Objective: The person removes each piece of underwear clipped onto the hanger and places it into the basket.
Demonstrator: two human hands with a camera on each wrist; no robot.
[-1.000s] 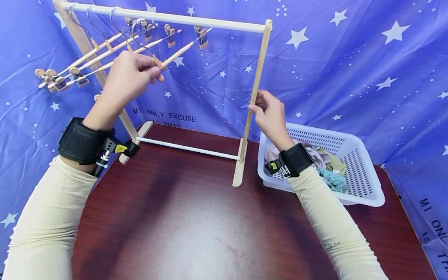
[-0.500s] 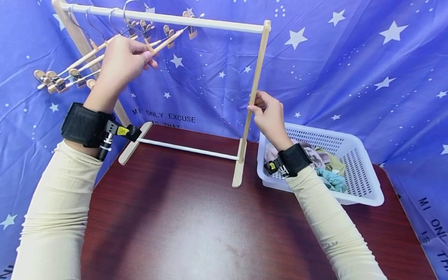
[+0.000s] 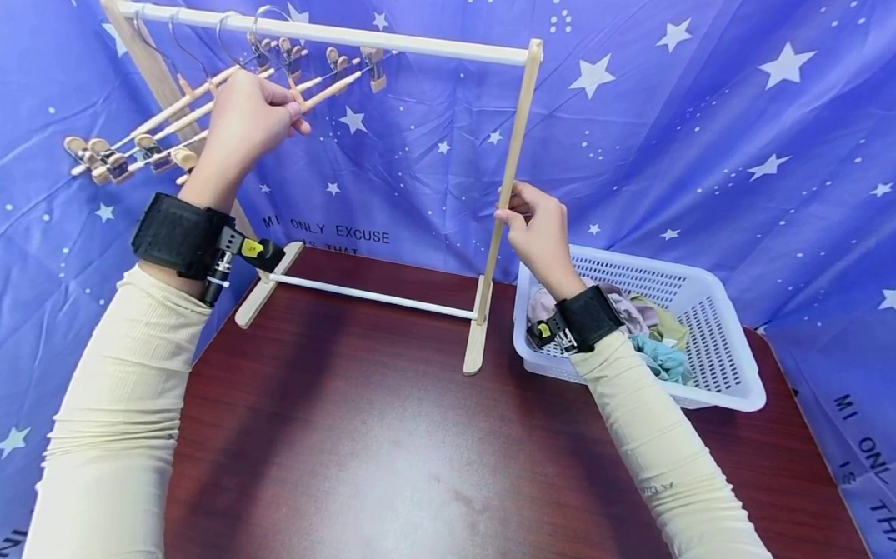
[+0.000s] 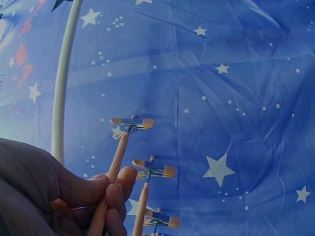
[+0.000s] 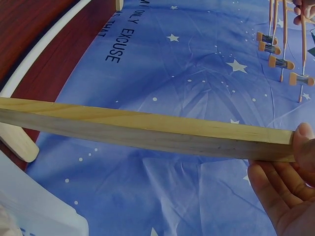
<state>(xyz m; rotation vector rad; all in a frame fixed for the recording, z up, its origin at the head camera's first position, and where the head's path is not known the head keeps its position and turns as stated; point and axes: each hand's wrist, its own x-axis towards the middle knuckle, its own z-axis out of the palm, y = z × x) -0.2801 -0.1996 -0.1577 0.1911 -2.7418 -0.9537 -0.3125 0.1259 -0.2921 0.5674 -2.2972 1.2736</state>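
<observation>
My left hand [image 3: 252, 119] pinches the wooden bar of a clip hanger [image 3: 328, 93] just below its neck. The hanger's metal hook [image 3: 268, 13] sits at the rack's white top rail. In the left wrist view, thumb and fingers close round the hanger bar [image 4: 118, 157], with a clip [image 4: 132, 123] at its far end. Several more clip hangers [image 3: 158, 121] hang to the left on the same rail. My right hand [image 3: 538, 233] grips the right wooden post [image 3: 520, 141] of the rack between thumb and fingers; the right wrist view shows this post [image 5: 147, 129] up close.
A white perforated basket [image 3: 730, 342] with crumpled cloths [image 3: 662, 356] stands right of the rack on the dark red table [image 3: 411, 445]. The rack's lower white bar [image 3: 375, 296] joins its two feet. A blue star-patterned curtain [image 3: 687, 140] hangs behind.
My left hand moved left and slightly up with the hanger, and its hook came up to the top rail. The hanger then tilted a little. The right hand has stayed on the post.
</observation>
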